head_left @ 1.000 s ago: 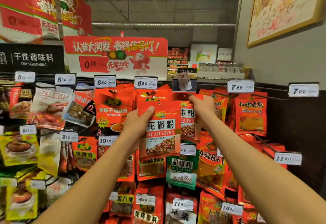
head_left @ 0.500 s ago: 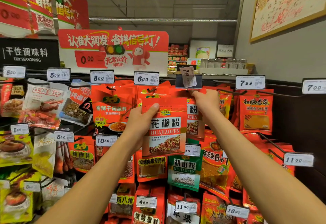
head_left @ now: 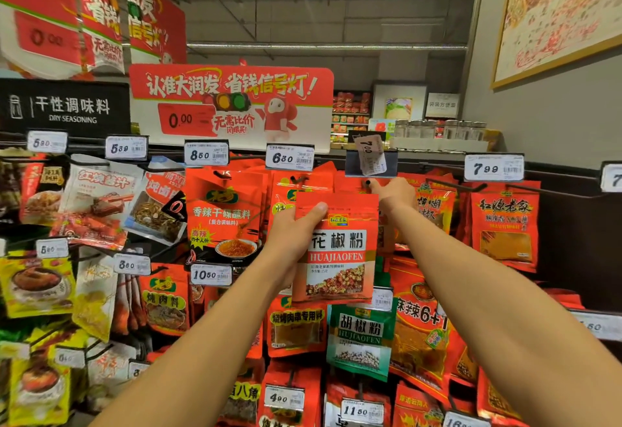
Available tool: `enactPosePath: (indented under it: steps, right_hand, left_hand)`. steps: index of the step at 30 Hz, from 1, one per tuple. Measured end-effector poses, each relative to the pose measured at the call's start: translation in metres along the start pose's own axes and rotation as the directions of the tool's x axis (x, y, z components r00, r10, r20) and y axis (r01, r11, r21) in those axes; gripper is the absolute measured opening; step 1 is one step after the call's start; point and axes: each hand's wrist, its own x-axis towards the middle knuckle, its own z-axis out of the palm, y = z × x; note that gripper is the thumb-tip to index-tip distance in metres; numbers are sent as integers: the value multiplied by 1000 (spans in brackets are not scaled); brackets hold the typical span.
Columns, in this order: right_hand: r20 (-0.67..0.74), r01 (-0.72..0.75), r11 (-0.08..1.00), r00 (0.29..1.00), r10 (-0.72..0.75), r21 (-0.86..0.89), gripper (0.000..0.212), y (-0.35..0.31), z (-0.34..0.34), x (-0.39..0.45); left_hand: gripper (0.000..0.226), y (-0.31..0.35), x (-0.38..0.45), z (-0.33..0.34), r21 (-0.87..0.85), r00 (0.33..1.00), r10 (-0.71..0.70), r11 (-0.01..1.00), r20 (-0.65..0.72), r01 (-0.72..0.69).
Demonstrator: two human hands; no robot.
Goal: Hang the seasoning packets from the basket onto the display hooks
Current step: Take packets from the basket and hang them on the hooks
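Left hand (head_left: pixel 289 234) grips a red foil Huajiaofen seasoning packet (head_left: pixel 336 248) below the black wire display hook (head_left: pixel 368 183); right hand (head_left: pixel 395 194) pinches the hook's tip, apparently steadying it. Threading the packet's hole comes next.

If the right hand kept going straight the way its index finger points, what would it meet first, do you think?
Most likely the black tip of the display hook: the right hand points up and to the left at it, fingertip almost touching. Just beyond hangs the price tag holder. Depth between finger and hook is hard to judge.
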Motion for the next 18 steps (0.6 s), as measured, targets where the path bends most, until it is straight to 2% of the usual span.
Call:
enactPosePath:
  steps: [2,3,4,5,6,7,8,10,12,15,18]
  right_hand:
    - [-99,68,994,993,-59,84,41,9,-4,-4]
    - [-146,96,978,987,-69,188,38,15,-8,-10]
    - [-153,124,919,986,-71,374,31,22,-14,-17]
    - [-72,95,782,995,-64,616,23,28,-22,-26]
    - [96,-14,584,989,-109,812,20,34,-29,-35]
    - [232,-129,425,952,-199,896,23,40,-35,-43]
    - [299,-184,379,915,-271,907,27,44,-41,-48]
    - [291,-97,510,903,-317,855,26,43,-47,-54]
    - [247,-21,624,929,-277,781,20,38,-47,-56]
    - [182,11,674,960,-215,739,22,29,-45,-50]
    - [179,2,719,968,-176,695,25,24,-42,-44]
  left_hand:
    - [18,-1,7,8,-5,1000,5,1000,23,-5]
    - [21,-2,11,12,-11,999,7,1000,37,-7]
    - [24,-2,15,17,-18,999,9,1000,45,-8]
    - [25,-3,19,22,-19,999,12,1000,47,-11]
    - [25,-3,24,28,-14,999,13,1000,46,-12]
    - [26,-3,28,33,-9,999,9,1000,41,-8]
    - [26,-3,32,38,-5,999,0,1000,38,1]
    - [26,-2,42,47,-1,999,-24,1000,27,24]
    - [28,-1,49,54,0,998,-58,998,3,58]
    - [25,-1,56,62,-5,997,-77,997,-16,77]
    - [17,-2,62,68,-44,997,-69,997,-26,68]
